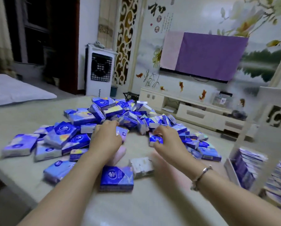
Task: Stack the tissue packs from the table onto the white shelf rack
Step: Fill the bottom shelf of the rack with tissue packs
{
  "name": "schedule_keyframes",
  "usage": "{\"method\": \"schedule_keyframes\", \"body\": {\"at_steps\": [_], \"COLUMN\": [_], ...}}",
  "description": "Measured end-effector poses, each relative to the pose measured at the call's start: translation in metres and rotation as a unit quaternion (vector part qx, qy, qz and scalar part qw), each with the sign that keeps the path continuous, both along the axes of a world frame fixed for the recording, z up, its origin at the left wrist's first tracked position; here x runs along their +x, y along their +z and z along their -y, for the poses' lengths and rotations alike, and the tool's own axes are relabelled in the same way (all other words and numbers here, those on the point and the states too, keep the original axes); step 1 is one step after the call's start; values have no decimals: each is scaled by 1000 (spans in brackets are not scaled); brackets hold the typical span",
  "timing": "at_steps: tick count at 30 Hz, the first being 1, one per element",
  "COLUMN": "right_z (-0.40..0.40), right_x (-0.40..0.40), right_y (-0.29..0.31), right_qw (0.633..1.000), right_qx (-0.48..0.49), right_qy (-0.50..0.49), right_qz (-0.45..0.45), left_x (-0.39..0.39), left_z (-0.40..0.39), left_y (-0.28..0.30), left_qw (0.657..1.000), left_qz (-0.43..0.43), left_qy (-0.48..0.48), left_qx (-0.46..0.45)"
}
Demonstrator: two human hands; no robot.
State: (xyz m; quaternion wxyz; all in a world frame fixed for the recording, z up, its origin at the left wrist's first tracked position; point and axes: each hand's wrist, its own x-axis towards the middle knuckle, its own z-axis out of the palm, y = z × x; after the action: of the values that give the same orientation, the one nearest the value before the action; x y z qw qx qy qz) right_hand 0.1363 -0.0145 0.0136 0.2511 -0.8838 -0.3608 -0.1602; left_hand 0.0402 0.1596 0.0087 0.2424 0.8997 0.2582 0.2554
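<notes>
- Head view, single frame. Pale worktop (pixel 152 207) carries a loose heap of blue tissue packs (pixel 113 116), spread from the left edge across to the right; heap is highest at the far middle.
- Left hand (pixel 106 138) reaches into the near edge of the heap. Its fingers are curled over a pale blue pack (pixel 122 133); the pack shows just right of the knuckles. Contact is blurred, so the grip is probable, not certain.
- Right hand (pixel 166 139) pinches a small dark blue pack (pixel 156 139); thumb below, fingers above, clamped on it. A bracelet (pixel 201 176) sits on that wrist.
- Nearest the camera, one dark blue pack (pixel 117 178) lies flat between the two forearms, with a whitish pack (pixel 142 167) touching its right corner.
- White shelf rack (pixel 276 110) stands at the right edge of the frame. Packs already stacked on edge in its lower compartment (pixel 247 167); more stacks further right (pixel 280 181), blurred.
- Background: white TV cabinet (pixel 192 110), a screen draped in purple cloth (pixel 208 54), a white air cooler (pixel 99 70), a grey mattress (pixel 14 90) at left.
</notes>
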Motion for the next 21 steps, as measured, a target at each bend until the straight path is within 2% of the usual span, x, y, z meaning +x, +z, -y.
{"method": "schedule_keyframes", "body": {"at_steps": [3, 7, 12, 18, 21], "right_z": [-29, -44, -38, -32, -30], "right_x": [24, 39, 44, 46, 45], "right_y": [-8, -19, -32, -35, -33], "right_qw": [1000, 999, 994, 991, 993], "right_qx": [-19, -27, -39, -53, -27], "right_qy": [-7, -43, -102, -122, -101], "right_qz": [12, 1, -13, -17, -59], "left_x": [9, 20, 33, 40, 37], "left_z": [-13, -16, -18, -10, -3], "left_y": [-15, -18, -12, -9, -9], "left_qw": [990, 981, 974, 974, 992], "left_qz": [-108, -138, -178, -164, -73], "left_qy": [3, 12, 23, 34, 32], "left_qx": [89, 135, 136, 155, 98]}}
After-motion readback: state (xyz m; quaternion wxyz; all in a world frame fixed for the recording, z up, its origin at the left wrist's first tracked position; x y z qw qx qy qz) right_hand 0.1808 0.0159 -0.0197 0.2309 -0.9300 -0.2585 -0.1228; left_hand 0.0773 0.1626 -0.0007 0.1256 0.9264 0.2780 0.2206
